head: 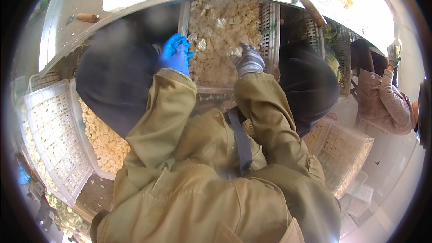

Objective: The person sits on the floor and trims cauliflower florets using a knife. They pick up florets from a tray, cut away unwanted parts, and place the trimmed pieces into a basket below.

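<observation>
Between my knees stands a plastic crate (270, 40) filled with cut cauliflower florets (216, 67). My left hand (175, 55), in a blue glove, is at the crate's left rim. Its fingers are loosely curled, the thumb stands apart, and nothing shows in it. Over the right part of the florets is my right hand (249, 59), in a grey striped knit glove. A pale cauliflower floret (234, 52) sits between its thumb and fingers. Two whiter pieces, a floret (201, 44) and a cauliflower piece (221, 23), lie on the heap.
A metal-edged table (91, 37) curves ahead, bearing a hooked knife (84, 17), a wooden handle (312, 11) over its edge and a white basket (111, 1). Floret-filled crates (57, 135) stand at left, another crate (341, 152) at right. A person (384, 98) sits at far right.
</observation>
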A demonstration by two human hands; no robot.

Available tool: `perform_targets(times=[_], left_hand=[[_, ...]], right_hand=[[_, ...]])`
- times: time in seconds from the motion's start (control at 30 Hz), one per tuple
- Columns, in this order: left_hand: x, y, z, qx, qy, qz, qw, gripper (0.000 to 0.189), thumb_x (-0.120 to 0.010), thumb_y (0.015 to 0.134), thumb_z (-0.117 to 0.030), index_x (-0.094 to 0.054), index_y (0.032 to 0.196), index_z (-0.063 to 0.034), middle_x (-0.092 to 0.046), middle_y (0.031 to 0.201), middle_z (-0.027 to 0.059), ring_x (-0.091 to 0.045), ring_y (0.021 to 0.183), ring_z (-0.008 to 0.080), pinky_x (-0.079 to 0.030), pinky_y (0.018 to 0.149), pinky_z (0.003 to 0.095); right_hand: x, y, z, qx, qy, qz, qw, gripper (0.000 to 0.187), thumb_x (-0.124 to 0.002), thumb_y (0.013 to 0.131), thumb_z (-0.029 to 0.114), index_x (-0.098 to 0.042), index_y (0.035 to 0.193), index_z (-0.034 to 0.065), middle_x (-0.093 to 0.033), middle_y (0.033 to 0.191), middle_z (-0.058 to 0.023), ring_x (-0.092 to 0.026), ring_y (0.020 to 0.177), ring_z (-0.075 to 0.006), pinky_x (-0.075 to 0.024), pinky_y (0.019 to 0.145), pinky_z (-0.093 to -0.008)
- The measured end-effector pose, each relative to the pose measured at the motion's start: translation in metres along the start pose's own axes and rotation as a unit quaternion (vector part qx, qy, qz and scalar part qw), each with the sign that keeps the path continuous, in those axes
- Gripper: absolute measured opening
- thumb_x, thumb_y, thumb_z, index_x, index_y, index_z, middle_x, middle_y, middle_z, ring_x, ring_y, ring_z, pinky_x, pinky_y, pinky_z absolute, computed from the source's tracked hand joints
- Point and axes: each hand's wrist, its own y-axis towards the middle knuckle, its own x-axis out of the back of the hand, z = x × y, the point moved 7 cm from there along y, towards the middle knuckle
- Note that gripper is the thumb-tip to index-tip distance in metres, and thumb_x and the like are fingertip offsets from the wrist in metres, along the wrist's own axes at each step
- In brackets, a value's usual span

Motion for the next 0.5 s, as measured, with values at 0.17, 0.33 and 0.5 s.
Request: perform_targets(times=[0.17, 0.33, 0.5], left_hand=[[-0.005, -0.001, 0.003, 0.02, -0.008, 0.015, 1.0, 0.038, -0.056, 0.093, -0.003, -0.052, 0.13, -0.006, -0.062, 0.107, 0.0055, -0.061, 0.092, 0.0158, -0.056, 0.075, 0.0346], [-0.011, -0.003, 0.008, 0.044, -0.007, 0.02, 0.999, 0.035, -0.061, 0.093, -0.008, -0.056, 0.128, -0.0044, -0.062, 0.119, 0.0136, -0.062, 0.105, 0.0272, -0.056, 0.083, 0.0397], [-0.021, -0.005, 0.016, 0.061, 0.018, 0.053, 0.997, 0.032, -0.061, 0.093, -0.01, -0.058, 0.125, -0.0059, -0.063, 0.118, 0.0105, -0.063, 0.104, 0.0247, -0.056, 0.081, 0.0383]], right_hand=[[-0.019, 0.005, 0.015, 0.022, -0.13, -0.043, 0.99, 0.071, -0.075, 0.077, 0.03, -0.045, 0.141, 0.0218, -0.045, 0.144, -0.0149, -0.055, 0.12, -0.0356, -0.0459, 0.099, -0.0453], [-0.029, 0.015, 0.011, 0.006, -0.136, -0.048, 0.99, 0.063, -0.075, 0.076, 0.028, -0.054, 0.134, 0.0217, -0.051, 0.139, -0.0149, -0.058, 0.114, -0.0357, -0.0484, 0.095, -0.0448], [-0.02, 0.021, -0.008, -0.043, -0.026, -0.054, 0.997, 0.054, -0.079, 0.072, 0.03, -0.064, 0.123, 0.02, -0.058, 0.128, -0.0159, -0.062, 0.108, -0.0344, -0.0508, 0.091, -0.0416]])
